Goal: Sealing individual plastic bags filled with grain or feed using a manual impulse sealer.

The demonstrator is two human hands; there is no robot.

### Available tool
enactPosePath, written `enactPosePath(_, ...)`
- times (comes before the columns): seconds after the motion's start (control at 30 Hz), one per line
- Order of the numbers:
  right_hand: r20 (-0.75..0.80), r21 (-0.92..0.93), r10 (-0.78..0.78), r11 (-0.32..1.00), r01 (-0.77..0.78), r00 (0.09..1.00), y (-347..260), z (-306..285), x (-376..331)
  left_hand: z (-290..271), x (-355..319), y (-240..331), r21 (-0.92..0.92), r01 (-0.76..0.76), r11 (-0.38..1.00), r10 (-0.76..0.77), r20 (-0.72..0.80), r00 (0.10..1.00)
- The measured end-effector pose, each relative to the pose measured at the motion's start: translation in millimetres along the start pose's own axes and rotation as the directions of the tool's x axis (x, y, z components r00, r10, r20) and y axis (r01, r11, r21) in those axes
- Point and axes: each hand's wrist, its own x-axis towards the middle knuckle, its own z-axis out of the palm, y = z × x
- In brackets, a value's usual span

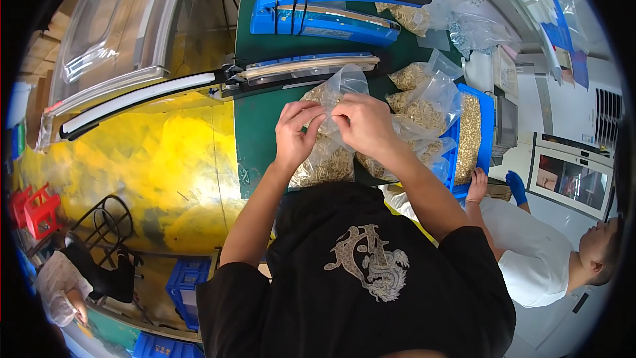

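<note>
A clear plastic bag (334, 152) partly filled with tan grain lies on the green table (255, 126) in front of me. My left hand (296, 134) and my right hand (363, 122) both pinch its open upper part, thumbs and fingers together near the bag's mouth (344, 83). Just beyond the bag lies a heat sealer (308, 68) with a long black and white arm (132, 101) reaching left. Several more filled bags (421, 109) are piled to the right of my right hand.
A second blue heat sealer (324, 14) sits farther back. A blue tray (474, 132) of loose grain stands at the right, with another person's hand (477, 185) on its edge. Red stools (36, 209) and blue crates (185, 288) stand on the yellow floor at left.
</note>
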Motion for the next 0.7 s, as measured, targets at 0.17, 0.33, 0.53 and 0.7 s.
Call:
enactPosePath(0.17,-0.070,-0.077,0.094,0.992,-0.099,0.993,-14,-9,3,-1,1,1,-0.005,0.016,1.000,-0.016,0.029,0.999)
enactPosePath(0.33,-0.107,-0.143,-0.143,0.982,0.127,0.984,4,-5,3,1,4,2,-0.020,0.017,1.000,-0.016,0.043,0.999)
enactPosePath(0.53,-0.156,-0.063,-0.178,0.984,0.170,0.972,10,11,-2,2,12,6,-0.008,-0.064,0.998,0.064,0.163,0.984)
enactPosePath(0.7,-0.507,0.225,0.052,0.972,0.073,0.860,34,-8,-7,-21,-1,-38,-0.210,0.398,0.893,-0.352,0.227,0.908)
